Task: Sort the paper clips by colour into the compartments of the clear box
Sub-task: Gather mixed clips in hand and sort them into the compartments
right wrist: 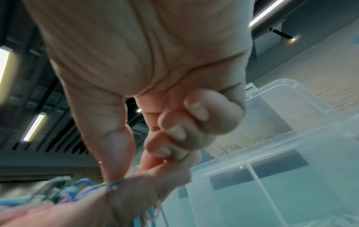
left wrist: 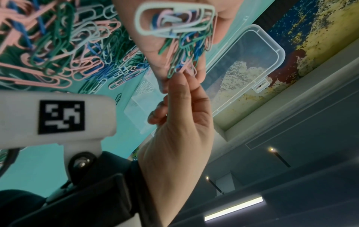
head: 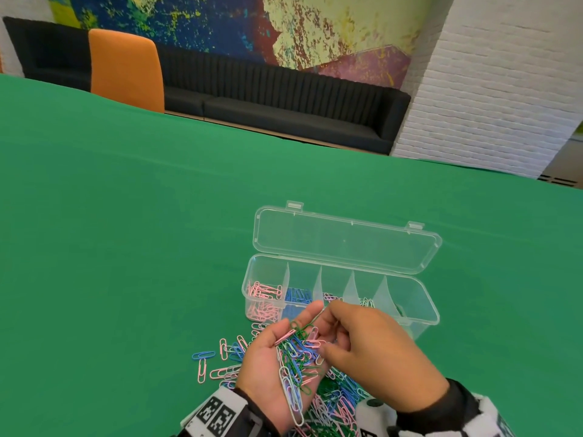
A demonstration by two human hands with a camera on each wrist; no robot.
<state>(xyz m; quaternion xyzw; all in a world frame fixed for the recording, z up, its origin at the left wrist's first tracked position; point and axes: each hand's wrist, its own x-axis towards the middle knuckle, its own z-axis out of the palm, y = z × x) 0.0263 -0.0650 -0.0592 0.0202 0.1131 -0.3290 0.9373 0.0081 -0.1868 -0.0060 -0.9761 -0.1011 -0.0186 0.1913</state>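
1. I take the clear box [head: 422, 313] as my landmark: it sits open on the green bench [head: 126, 247], lid folded back on the far side, with pink clips in the leftmost compartment and blue in the next. Others hold a few clips I cannot name by colour.
2. My left hand [head: 271, 351], just in front of the box, lies palm up, fingers loosely cupped under a mixed handful of paper clips [head: 296, 357].
3. My right hand [head: 375, 351], beside it and touching it, has its grip nearly closed: thumb and forefinger pinch at a dark green clip [head: 303, 328] at the top of the handful, the other fingers curled in.
4. To do this well, I would lift that one clip slowly and shake off any hooked neighbours before carrying it to its compartment.
5. The loose pile [head: 331, 405] lies on the bench in front of the box, under both wrists.
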